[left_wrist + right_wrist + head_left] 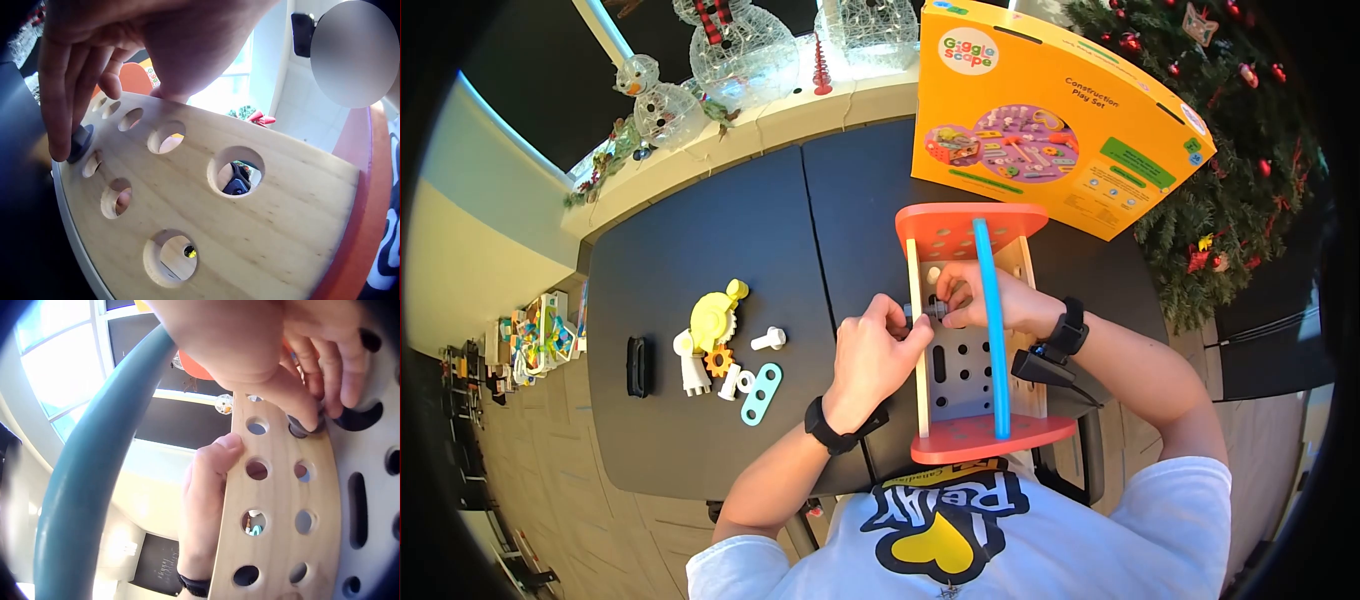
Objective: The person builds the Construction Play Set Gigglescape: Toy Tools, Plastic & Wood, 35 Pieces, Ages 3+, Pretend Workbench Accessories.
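Note:
A toy toolbox with red ends (990, 440), a blue handle bar (992, 340) and pale wooden sides stands on the table before the person. Over the left wooden side panel (287, 206), full of round holes, my left hand (868, 352) grips the edge, thumb on top. Its fingertips press at a grey bolt head (81, 142) on the panel's outer face. Reaching inside past the bar, my right hand (997, 298) pinches a small grey nut-like piece (941, 309) at the panel's inner face. Those fingers partly hide the piece in the right wrist view.
On the left of the table lie a yellow toy saw (714, 322), an orange gear (719, 361), a white bolt (769, 338), a teal strip with holes (761, 394) and a black case (638, 366). An orange box (1040, 110) stands behind the toolbox, beside a decorated tree (1230, 150).

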Motion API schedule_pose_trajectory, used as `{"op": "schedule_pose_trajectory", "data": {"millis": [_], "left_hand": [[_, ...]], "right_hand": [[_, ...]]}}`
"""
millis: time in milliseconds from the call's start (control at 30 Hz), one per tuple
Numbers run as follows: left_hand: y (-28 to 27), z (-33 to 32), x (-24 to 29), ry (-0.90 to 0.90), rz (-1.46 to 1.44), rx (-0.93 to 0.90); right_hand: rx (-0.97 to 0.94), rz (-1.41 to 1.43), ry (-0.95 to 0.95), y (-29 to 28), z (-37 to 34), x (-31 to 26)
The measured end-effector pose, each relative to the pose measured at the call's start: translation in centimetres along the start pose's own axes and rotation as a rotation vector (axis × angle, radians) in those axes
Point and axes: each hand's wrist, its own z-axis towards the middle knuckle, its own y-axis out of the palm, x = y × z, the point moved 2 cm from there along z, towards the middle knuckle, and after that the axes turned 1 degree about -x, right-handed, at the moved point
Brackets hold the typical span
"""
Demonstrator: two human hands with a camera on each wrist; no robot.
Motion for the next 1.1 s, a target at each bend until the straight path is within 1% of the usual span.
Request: {"op": "schedule_pose_trajectory", "data": {"millis": [33, 133, 233, 333, 433, 533, 633, 733, 833, 933, 1033, 1100], "left_hand": [[0.0, 0.0, 0.0, -0.002, -0.003, -0.002], [0.0, 0.0, -0.1, -0.004, -0.003, -0.005], [0.0, 0.0, -0.1, -0.005, -0.002, -0.005], [-0.1, 0.0, 0.1, -0.009, -0.015, -0.006], [0.1, 0.0, -0.1, -0.014, -0.017, -0.013], [0.1, 0.0, -0.3, -0.040, -0.075, -0.026], [-0.1, 0.1, -0.2, -0.077, -0.189, -0.054], [-0.2, 0.4, -0.6, -0.118, -0.304, -0.095], [-0.3, 0.4, -0.7, -0.150, -0.356, -0.121], [-0.2, 0.4, -0.9, -0.154, -0.355, -0.123], [-0.1, 0.4, -0.7, -0.152, -0.365, -0.114], [-0.1, 0.4, -0.7, -0.145, -0.367, -0.109]], "right_hand": [[-0.017, -0.046, 0.014, -0.1, 0.0, -0.3], [0.000, -0.052, 0.018, 0.0, 0.1, -0.2], [-0.049, -0.073, 0.125, 0.1, 0.4, 0.1], [-0.064, -0.029, 0.257, 0.3, 0.7, 0.0], [0.026, 0.115, 0.286, 0.6, 0.6, 0.1], [0.046, 0.145, 0.140, 0.2, 0.2, 0.1], [-0.053, -0.019, -0.011, -0.3, 0.1, 0.4], [-0.023, 0.029, -0.056, -0.3, 0.5, 1.6], [-0.012, -0.076, 0.034, -0.2, 0.8, 1.7], [-0.082, 0.058, 0.280, 0.0, 0.9, 1.2], [0.050, 0.227, 0.247, 0.1, 1.0, 1.1], [0.002, 0.102, 0.202, -0.2, 0.6, 0.2]]}}
